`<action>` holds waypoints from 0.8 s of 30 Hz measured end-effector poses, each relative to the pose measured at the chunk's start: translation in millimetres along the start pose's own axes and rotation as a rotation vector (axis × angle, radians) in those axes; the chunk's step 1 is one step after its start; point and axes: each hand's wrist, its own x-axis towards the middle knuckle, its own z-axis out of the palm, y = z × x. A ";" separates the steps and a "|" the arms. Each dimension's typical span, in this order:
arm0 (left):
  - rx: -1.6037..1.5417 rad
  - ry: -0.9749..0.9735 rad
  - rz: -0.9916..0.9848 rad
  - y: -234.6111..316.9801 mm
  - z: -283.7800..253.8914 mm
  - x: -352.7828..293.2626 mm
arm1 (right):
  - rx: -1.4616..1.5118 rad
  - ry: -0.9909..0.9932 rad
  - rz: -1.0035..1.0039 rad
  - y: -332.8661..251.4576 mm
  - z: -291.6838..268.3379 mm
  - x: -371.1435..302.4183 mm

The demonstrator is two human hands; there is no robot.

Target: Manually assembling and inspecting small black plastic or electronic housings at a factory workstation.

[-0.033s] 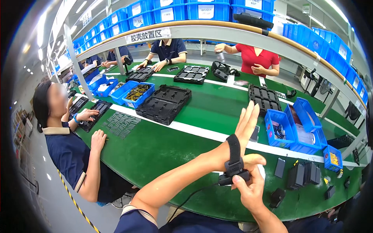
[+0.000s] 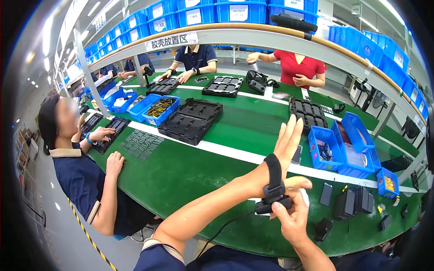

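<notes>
My left hand (image 2: pixel 287 147) is raised over the green table, fingers stretched out and holding nothing. A black strap (image 2: pixel 273 169) with a buckle wraps its wrist. Attached to the strap's underside is a small black module (image 2: pixel 266 206), from which a thin black cable (image 2: pixel 226 222) runs down toward my lap. My right hand (image 2: pixel 294 221) grips this module between thumb and fingers; part of the fingers is hidden behind it. A white sheet-like thing shows partly behind the right hand; I cannot make out its kind.
Black flat blocks (image 2: pixel 354 202) stand at right, beside blue bins (image 2: pixel 324 153) and a small bin of yellow pieces (image 2: pixel 388 184). Black trays (image 2: pixel 192 119) lie mid-table. A co-worker (image 2: pixel 79 180) sits at left near grey strips (image 2: pixel 141 143). A shelf beam (image 2: pixel 253 35) crosses overhead.
My hands keep almost the same pose, shifted very slightly. Across the table, the raised hand of the person in red has moved a little to the left.
</notes>
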 end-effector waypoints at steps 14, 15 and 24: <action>0.199 0.183 0.313 13.1 24.7 26.0 | -0.362 -0.088 -0.257 7.1 17.7 -10.6; 0.434 0.233 0.411 17.5 24.3 28.0 | -0.381 -0.100 -0.282 10.1 17.8 -12.2; -1.287 0.229 -0.305 30.2 24.1 28.0 | -0.447 -0.114 -0.337 1.9 32.3 -28.2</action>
